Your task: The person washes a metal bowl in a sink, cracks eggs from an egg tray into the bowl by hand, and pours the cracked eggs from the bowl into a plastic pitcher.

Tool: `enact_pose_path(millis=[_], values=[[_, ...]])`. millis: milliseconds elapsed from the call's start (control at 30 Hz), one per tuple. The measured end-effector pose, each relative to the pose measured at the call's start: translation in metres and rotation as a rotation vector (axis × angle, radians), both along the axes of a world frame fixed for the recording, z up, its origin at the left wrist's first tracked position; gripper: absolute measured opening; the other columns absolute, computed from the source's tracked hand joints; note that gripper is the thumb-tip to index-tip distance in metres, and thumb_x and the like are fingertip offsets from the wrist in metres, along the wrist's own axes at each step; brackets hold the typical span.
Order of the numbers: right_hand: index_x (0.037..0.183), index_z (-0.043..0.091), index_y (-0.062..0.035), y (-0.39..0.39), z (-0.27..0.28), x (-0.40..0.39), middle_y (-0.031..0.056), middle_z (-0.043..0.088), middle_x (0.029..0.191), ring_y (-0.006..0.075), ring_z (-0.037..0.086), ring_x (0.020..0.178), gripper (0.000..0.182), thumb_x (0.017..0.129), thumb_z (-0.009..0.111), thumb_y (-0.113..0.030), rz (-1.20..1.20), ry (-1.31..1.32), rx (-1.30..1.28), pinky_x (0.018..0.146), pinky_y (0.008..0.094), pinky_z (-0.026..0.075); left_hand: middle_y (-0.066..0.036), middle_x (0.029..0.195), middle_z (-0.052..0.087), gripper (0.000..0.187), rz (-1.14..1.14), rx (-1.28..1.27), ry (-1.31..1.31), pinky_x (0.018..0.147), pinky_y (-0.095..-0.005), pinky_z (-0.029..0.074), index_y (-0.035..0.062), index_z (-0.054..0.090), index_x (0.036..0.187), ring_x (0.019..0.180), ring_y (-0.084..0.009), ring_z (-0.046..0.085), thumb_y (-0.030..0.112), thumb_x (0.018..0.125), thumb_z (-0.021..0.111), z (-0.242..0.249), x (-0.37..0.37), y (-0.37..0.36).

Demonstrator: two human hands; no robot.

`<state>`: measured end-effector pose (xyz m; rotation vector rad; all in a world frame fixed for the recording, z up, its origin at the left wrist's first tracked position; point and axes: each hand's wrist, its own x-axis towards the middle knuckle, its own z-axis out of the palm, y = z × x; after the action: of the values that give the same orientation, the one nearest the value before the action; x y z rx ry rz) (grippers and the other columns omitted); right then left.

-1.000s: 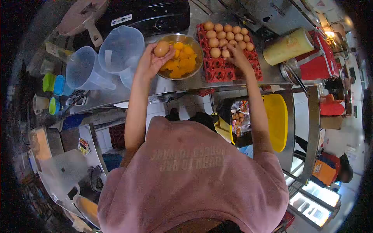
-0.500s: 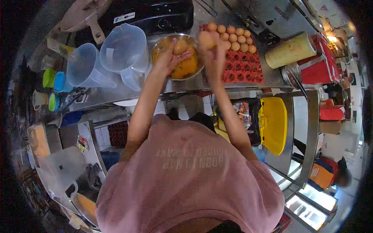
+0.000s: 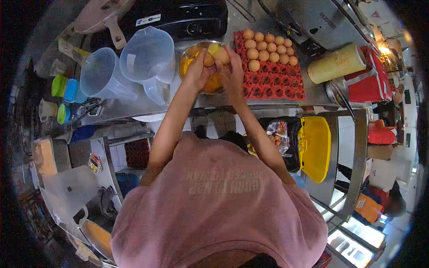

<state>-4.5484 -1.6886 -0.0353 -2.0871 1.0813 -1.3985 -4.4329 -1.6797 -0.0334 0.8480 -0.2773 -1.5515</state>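
Observation:
A steel bowl (image 3: 182, 57) with yellow and orange egg in it sits on the steel counter. Over the bowl my left hand (image 3: 198, 73) is closed round a brown egg (image 3: 208, 59). Right beside it, my right hand (image 3: 233, 73) grips another brown egg (image 3: 221, 56). The two eggs are close together and look to be touching; whether either shell is cracked I cannot make out. To the right of the bowl lies a red egg tray (image 3: 272, 85), with whole brown eggs (image 3: 263, 56) in its far rows and bare hollows in its near rows.
Two clear plastic jugs (image 3: 147, 56) (image 3: 100, 73) stand left of the bowl. Behind it is a black appliance (image 3: 187, 20) with a knob. A pale yellow cylinder (image 3: 337, 63) and a red bag (image 3: 368, 82) lie right of the tray. Below the counter hangs a yellow lid (image 3: 315, 149).
My right hand has brought its egg left from the tray's edge to over the bowl, against the egg in my left hand. The view has shifted slightly.

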Motion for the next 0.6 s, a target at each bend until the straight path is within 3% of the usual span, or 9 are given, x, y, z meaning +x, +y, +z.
enact_pose_path(millis=[100, 233, 400, 500, 600], values=[[0.120, 0.035, 0.0015, -0.016, -0.011, -0.003, 0.0134, 0.047, 0.109, 0.0219, 0.050, 0.096, 0.046, 0.081, 0.055, -0.013, 0.287, -0.572, 0.444, 0.082, 0.0297, 0.042, -0.011, 0.102, 0.053, 0.033, 0.061, -0.098, 0.048, 0.076, -0.0361, 0.050, 0.0025, 0.046, 0.108, 0.092, -0.0217, 0.055, 0.028, 0.087, 0.044, -0.002, 0.001, -0.004], [0.116, 0.038, -0.0006, -0.027, -0.002, -0.014, 0.0136, 0.047, 0.110, 0.0216, 0.052, 0.095, 0.035, 0.085, 0.047, -0.013, 0.485, -0.812, 0.847, 0.079, 0.0289, 0.045, -0.010, 0.104, 0.053, 0.036, -0.030, -0.148, -0.062, 0.079, -0.0365, 0.049, 0.0040, 0.046, 0.110, 0.093, -0.0225, 0.054, 0.027, 0.083, 0.053, -0.020, 0.021, -0.009], [0.111, 0.043, -0.0001, -0.034, 0.003, -0.024, 0.0099, 0.050, 0.106, 0.0183, 0.052, 0.095, 0.031, 0.084, 0.048, -0.015, 0.546, -0.673, 0.952, 0.076, 0.0279, 0.047, -0.008, 0.099, 0.055, 0.031, -0.087, -0.118, -0.272, 0.068, -0.0271, 0.051, 0.0023, 0.053, 0.103, 0.088, -0.0153, 0.055, 0.023, 0.080, 0.058, 0.000, 0.023, 0.001], [0.106, 0.049, -0.0006, -0.051, -0.007, -0.024, 0.0085, 0.054, 0.102, 0.0152, 0.054, 0.089, 0.028, 0.084, 0.050, -0.018, 0.599, -0.416, 0.775, 0.070, 0.0258, 0.048, -0.007, 0.098, 0.056, 0.032, -0.134, -0.139, -0.459, 0.065, -0.0249, 0.050, 0.0036, 0.053, 0.104, 0.086, -0.0136, 0.055, 0.021, 0.077, 0.061, -0.003, 0.024, 0.000], [0.109, 0.047, 0.0001, -0.054, 0.013, -0.025, 0.0075, 0.054, 0.100, 0.0125, 0.054, 0.089, 0.031, 0.084, 0.051, -0.018, 0.561, -0.167, 0.811, 0.071, 0.0236, 0.048, -0.006, 0.097, 0.057, 0.033, -0.170, -0.129, -0.530, 0.065, -0.0240, 0.050, 0.0045, 0.053, 0.105, 0.085, -0.0128, 0.055, 0.018, 0.076, 0.063, -0.007, 0.029, -0.004]])
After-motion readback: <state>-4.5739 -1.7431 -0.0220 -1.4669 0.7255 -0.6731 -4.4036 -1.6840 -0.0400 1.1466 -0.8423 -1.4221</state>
